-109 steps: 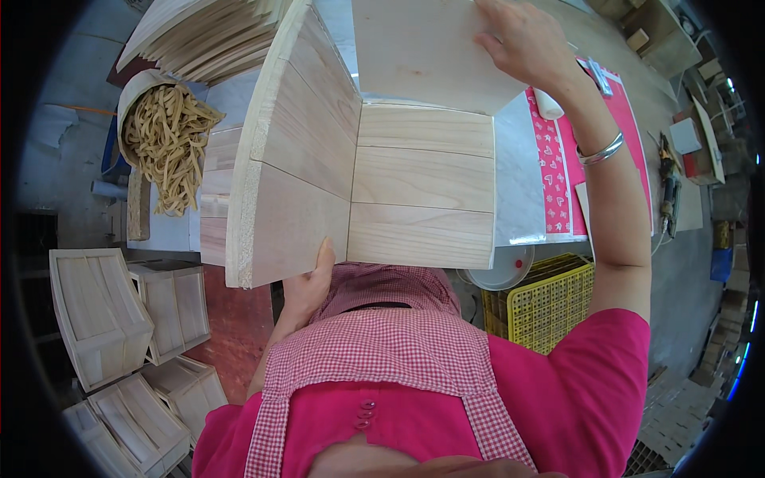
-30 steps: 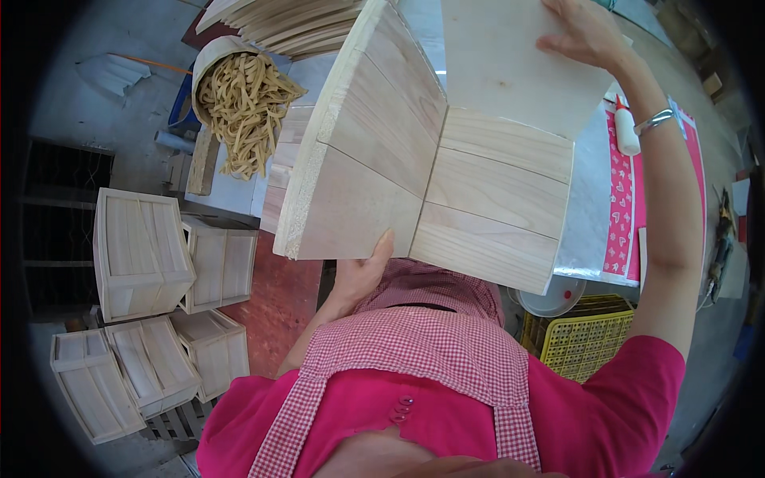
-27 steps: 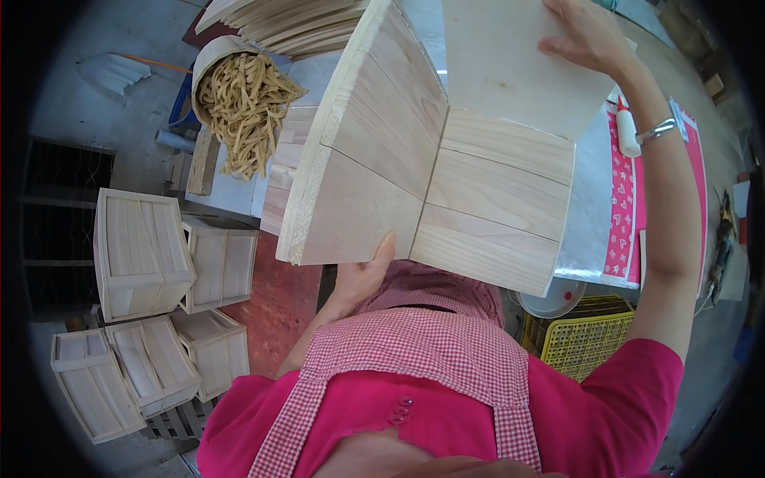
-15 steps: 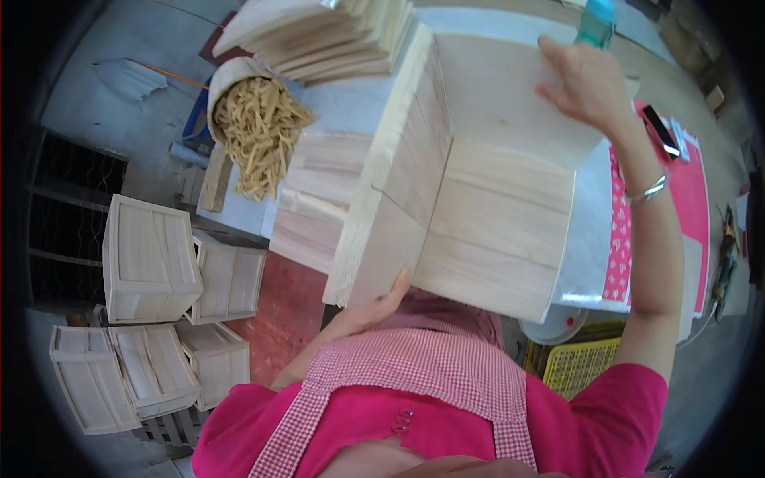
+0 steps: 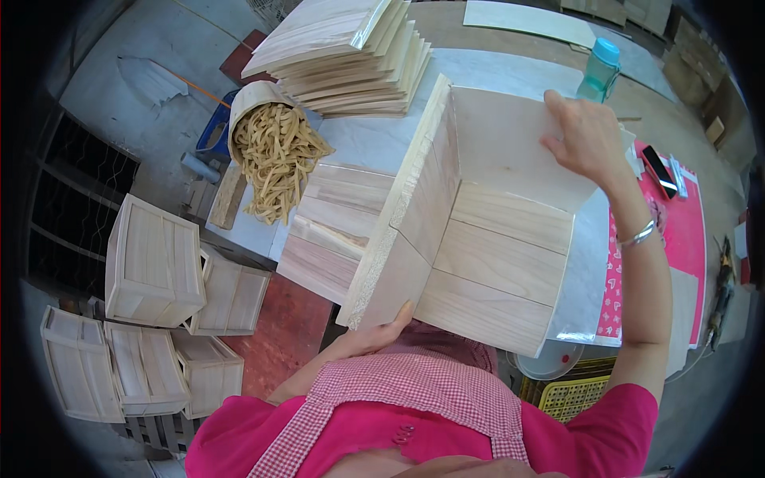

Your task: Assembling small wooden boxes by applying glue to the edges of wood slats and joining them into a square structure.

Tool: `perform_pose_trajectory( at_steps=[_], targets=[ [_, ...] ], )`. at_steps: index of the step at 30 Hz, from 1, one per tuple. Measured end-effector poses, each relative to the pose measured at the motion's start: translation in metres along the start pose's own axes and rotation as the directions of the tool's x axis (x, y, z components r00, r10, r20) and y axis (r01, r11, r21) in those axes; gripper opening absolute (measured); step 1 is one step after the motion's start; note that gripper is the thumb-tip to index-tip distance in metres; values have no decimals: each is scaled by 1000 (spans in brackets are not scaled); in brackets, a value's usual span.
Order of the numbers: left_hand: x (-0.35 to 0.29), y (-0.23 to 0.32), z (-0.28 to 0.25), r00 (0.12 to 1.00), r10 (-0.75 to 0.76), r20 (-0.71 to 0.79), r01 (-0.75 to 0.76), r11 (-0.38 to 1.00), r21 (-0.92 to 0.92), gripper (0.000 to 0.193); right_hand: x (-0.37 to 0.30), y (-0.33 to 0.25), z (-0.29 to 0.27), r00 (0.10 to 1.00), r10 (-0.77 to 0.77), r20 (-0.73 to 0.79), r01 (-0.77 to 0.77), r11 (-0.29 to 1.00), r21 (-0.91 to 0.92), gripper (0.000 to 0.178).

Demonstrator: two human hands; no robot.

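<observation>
Centrally placed, one open wooden box shows three panels, grasped by both hands: the left hand at its near edge, six o'clock, the right hand curled over its far wall, two o'clock. Five wooden crates sit at eight, one tub of strips at ten, one bottle beyond the right hand.
</observation>
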State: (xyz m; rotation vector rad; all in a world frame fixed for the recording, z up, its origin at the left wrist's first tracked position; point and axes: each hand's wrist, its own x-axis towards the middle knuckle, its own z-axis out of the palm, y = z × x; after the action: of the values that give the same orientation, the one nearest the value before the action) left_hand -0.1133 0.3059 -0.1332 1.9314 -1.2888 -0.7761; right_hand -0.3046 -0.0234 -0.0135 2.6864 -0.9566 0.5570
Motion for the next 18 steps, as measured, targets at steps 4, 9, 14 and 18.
perform_pose_trajectory(
  at_steps=[4, 9, 14, 18],
  targets=[
    [2, 3, 0, 1000, -13, 10, 13, 1000, -27, 21, -2, 5, 0, 1000, -1, -5, 1, 1000, -11, 33],
    [-4, 13, -5, 996, -89, 7, 89, 995, -50, 19, -9, -21, -7, 999, 46, 13, -46, 999, 0, 33],
    [4, 1, -4, 972, -196, 133, 201, 979, -21, 28, -2, 6, 1, 999, 22, 30, -22, 1000, 16, 34],
    [-2, -25, 3, 999, 41, 17, -42, 999, 16, 28, -11, -9, -1, 999, 13, 40, -13, 1000, 11, 36]
  ],
)
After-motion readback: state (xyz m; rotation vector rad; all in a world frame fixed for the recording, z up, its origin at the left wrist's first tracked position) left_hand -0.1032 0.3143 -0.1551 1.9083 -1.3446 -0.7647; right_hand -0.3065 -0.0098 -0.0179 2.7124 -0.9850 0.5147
